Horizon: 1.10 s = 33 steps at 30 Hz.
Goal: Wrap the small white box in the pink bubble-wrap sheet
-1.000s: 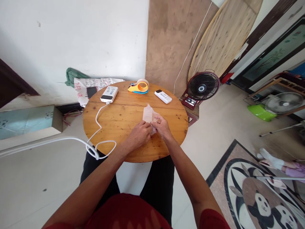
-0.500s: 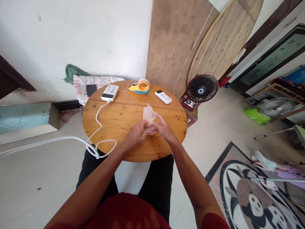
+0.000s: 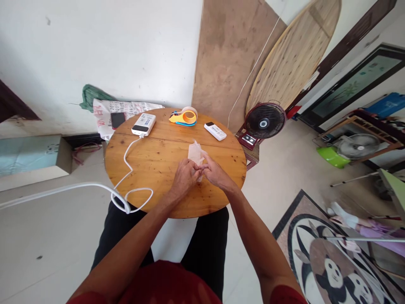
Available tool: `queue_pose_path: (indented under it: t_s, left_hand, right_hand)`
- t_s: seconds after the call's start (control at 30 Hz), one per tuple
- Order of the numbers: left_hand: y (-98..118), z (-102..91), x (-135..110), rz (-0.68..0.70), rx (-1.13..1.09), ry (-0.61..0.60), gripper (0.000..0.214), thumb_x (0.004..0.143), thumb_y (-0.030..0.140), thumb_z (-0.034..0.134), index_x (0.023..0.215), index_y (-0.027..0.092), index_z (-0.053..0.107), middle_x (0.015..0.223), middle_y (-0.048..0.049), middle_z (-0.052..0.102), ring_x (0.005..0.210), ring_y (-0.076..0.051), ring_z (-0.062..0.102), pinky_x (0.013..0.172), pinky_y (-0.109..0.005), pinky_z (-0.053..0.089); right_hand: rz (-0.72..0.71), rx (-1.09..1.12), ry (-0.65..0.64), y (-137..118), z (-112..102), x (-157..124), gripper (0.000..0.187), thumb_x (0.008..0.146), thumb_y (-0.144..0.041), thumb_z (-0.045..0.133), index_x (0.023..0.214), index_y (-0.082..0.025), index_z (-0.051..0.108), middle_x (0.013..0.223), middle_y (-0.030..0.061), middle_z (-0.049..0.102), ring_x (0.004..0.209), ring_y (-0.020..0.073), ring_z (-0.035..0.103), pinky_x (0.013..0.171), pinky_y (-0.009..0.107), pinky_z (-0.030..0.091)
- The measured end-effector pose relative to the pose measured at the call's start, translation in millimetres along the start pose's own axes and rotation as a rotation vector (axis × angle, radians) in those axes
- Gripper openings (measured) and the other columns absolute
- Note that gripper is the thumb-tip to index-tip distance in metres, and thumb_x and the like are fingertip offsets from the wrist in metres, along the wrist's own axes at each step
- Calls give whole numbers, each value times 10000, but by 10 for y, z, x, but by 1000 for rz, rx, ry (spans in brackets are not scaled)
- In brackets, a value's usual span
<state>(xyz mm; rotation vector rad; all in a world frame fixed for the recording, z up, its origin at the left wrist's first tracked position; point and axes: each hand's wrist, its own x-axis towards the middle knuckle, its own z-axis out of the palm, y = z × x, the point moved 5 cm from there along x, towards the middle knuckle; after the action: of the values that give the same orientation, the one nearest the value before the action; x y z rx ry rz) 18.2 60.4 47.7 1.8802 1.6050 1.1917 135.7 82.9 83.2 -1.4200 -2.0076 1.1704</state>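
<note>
A pale, see-through, crinkled piece like thin plastic film or a small bag [image 3: 195, 153] lies near the middle of the round wooden table; its exact kind is not clear. My left hand [image 3: 186, 174] is closed on its near left part, fingers bent and thumb pressed in. From the right, my right hand [image 3: 216, 171] pinches its near right part, with the index finger reaching along its edge. The fingertips of both hands meet over the piece and hide its lower half.
On the table [image 3: 158, 156] stand a white power bank [image 3: 144, 124] with a plugged-in white cable [image 3: 126, 160], an orange and blue tape dispenser [image 3: 183, 117] and a smaller white device [image 3: 215, 131]. A dark fan [image 3: 264, 122] stands beyond the right edge. Another person's legs [image 3: 348, 217] show at far right.
My hands have drawn closer together over the pale piece, and the left fingers now cover more of it. The view has shifted slightly; the other table items stay in place.
</note>
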Motion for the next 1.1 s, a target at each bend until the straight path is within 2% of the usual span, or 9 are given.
queue_pose_path:
  t_s: [0.27, 0.33, 0.4, 0.47, 0.53, 0.63, 0.77, 0.93, 1.1]
  left_hand:
    - [-22, -10, 14, 101, 28, -69, 62, 769, 115, 581, 773, 174, 600, 892, -57, 600, 914, -216, 542, 854, -363, 464]
    - [-11, -9, 23, 132, 57, -80, 66, 751, 112, 594, 758, 176, 604, 884, -60, 594, 904, -219, 542, 850, -368, 466]
    - [-8, -8, 27, 156, 83, -76, 72, 732, 110, 608, 745, 180, 607, 886, -61, 586, 902, -221, 539, 850, -373, 468]
    - [-13, -8, 21, 175, 95, -50, 77, 729, 108, 610, 743, 184, 608, 897, -61, 580, 905, -220, 535, 859, -379, 469]
    - [-21, -9, 10, 197, 84, -18, 86, 736, 104, 603, 753, 188, 608, 926, -60, 577, 921, -217, 532, 876, -381, 471]
    - [-36, -9, 3, 229, 66, 9, 98, 736, 96, 602, 755, 192, 600, 1041, -74, 572, 1002, -225, 525, 915, -383, 470]
    - [-48, 6, 35, 252, 47, -50, 111, 733, 85, 593, 731, 194, 572, 1100, -80, 590, 1053, -233, 523, 940, -381, 470]
    - [-59, 36, 77, 282, -4, -112, 119, 724, 77, 567, 733, 193, 543, 991, -76, 640, 1038, -236, 548, 924, -381, 477]
    - [-85, 41, 74, 265, -4, -123, 120, 716, 97, 565, 766, 206, 554, 1109, -91, 621, 1107, -252, 539, 971, -417, 453]
  right_hand:
    - [-112, -61, -19, 8, -54, 17, 642, 800, -97, 408, 1435, -148, 326, 945, 40, 721, 887, 163, 649, 868, 316, 473]
    - [-116, -114, 70, 7, -134, 22, 546, 816, -134, 422, 1362, -161, 426, 895, 25, 716, 837, 156, 638, 814, 291, 468]
    - [-77, -223, 241, 18, -262, 37, 411, 833, -199, 463, 1238, -177, 529, 850, 16, 699, 760, 151, 616, 733, 269, 448]
    - [-22, -359, 392, 25, -373, 73, 314, 835, -290, 523, 1130, -191, 573, 829, 9, 680, 702, 146, 589, 662, 254, 405]
    - [33, -484, 452, 36, -424, 153, 316, 824, -401, 575, 1065, -198, 582, 804, 4, 667, 681, 147, 573, 615, 244, 354]
    - [98, -618, 435, 77, -419, 328, 327, 810, -508, 583, 904, -196, 609, 740, 8, 654, 662, 150, 552, 571, 242, 281]
    - [105, -694, 415, 116, -384, 528, 303, 862, -403, 502, 672, -189, 599, 648, 9, 623, 608, 134, 501, 544, 254, 220]
    - [71, -581, 424, 100, -341, 687, 339, 859, -373, 477, 602, -177, 577, 579, -14, 562, 573, 117, 471, 540, 242, 244]
    - [59, -569, 393, 34, -255, 792, 363, 852, -393, 492, 569, -176, 557, 544, -27, 519, 556, 112, 458, 537, 237, 262]
